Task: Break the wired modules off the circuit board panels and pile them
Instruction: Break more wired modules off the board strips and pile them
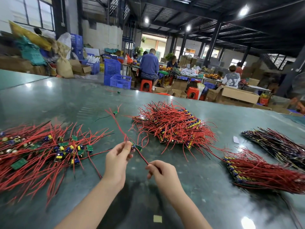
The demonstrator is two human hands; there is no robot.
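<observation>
Mid-desk (69, 100), left hand (118, 156) pinching module (137, 147), right hand (162, 171) pinching its wire (143, 158); pile (38, 151) at left edge, panels (175, 124) unbroken.

Dark green glossy counter (66, 100), ceiling lamps mirrored in surface. Small yellow square sticker (157, 218) on counter near front edge. White paper scrap (236, 140) on counter at right. Behind counter: stacked blue plastic crates (113, 73), red stools (146, 85), open cardboard boxes (237, 95), tan sack (64, 67). Person in blue shirt (149, 64) seated back to camera at far workbench; another in white patterned top (231, 78) at right. Standing fan (298, 86) at far right edge.
</observation>
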